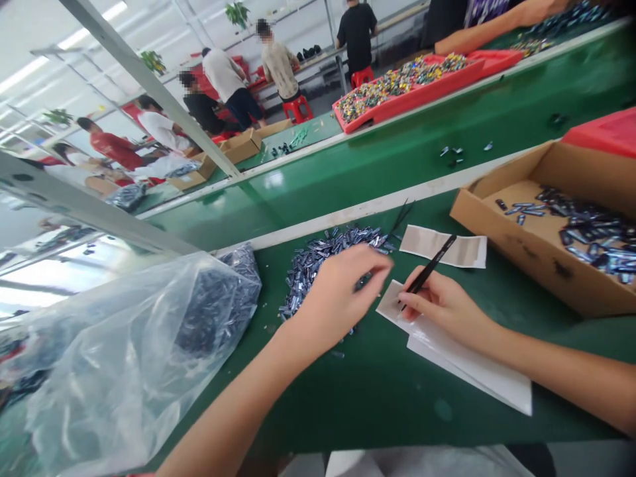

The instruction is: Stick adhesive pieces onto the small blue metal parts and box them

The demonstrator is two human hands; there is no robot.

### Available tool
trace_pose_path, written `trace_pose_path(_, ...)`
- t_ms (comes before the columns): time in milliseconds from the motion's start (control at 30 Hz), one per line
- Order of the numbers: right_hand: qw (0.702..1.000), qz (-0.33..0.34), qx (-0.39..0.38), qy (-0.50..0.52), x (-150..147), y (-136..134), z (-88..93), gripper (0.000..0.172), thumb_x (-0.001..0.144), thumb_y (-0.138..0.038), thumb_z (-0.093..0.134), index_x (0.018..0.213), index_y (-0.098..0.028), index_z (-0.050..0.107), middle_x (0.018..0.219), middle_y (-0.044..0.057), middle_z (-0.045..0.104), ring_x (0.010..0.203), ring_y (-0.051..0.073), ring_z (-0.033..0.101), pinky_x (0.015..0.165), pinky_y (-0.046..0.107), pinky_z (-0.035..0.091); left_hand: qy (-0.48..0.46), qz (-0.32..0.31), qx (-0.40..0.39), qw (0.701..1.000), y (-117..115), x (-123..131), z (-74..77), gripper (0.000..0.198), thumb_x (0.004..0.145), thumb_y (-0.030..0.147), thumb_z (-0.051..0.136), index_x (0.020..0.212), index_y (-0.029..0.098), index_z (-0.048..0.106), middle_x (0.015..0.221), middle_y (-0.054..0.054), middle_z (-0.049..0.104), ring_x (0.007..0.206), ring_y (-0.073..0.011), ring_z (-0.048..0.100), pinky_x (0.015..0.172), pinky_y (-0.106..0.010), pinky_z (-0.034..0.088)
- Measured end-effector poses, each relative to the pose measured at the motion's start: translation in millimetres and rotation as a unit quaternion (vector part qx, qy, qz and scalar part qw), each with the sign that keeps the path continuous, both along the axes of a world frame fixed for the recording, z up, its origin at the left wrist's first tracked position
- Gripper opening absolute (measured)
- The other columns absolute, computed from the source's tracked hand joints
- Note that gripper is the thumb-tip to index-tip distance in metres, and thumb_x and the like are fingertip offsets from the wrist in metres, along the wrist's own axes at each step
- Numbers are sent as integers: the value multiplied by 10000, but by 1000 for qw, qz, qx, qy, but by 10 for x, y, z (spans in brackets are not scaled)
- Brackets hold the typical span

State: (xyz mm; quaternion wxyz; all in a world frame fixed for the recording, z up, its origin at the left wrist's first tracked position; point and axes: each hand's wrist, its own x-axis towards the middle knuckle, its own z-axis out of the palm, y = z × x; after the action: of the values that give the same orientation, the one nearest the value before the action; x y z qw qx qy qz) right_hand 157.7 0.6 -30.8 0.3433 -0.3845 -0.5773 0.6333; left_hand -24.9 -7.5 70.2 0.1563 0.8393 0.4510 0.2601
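My right hand grips black tweezers like a pen, their lower end over a strip of sheets with a white backing. My left hand hovers at the right side of a pile of small shiny blue-grey parts. Its thumb and forefinger curl together in a pinch; whatever may be between them is too small to make out. Just beyond both hands lies a separate beige-and-white sheet. Another dark, thin tool rests at the pile's far right edge.
A clear plastic bag of similar parts lies at left. On the right stands a cardboard box with more parts. Across the green conveyor belt sits a red tray of mixed coloured pieces. A co-worker's arm reaches in there.
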Motion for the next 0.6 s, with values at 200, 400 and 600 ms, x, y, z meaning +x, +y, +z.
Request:
trace_pose_path(200,999,-1,-14,-37,-32,20,44,195,824,-361,621,829,-204,505,665,-3,647,598,170,670,586,321,563,116,73,-68,988,-881,-713,-466,160,864,119,535,976,166,640,951,-53,639,883,-151,614,793,-279,519)
trace_pose_path(400,995,-28,-18,-94,20,91,162,234,813,-429,630,839,-208,556,662,11,676,616,172,666,608,312,558,253,28,-54,966,-978,-657,-589,180,896,114,442,896,140,621,899,-54,625,822,-180,603,728,-322,547)
trace_pose_path(600,991,-41,-24,-125,59,200,249,248,801,-439,634,832,-205,558,670,20,683,648,186,676,628,322,564,257,-16,28,966,-948,-672,-612,236,903,92,400,808,111,616,805,-65,632,725,-170,610,653,-306,542)
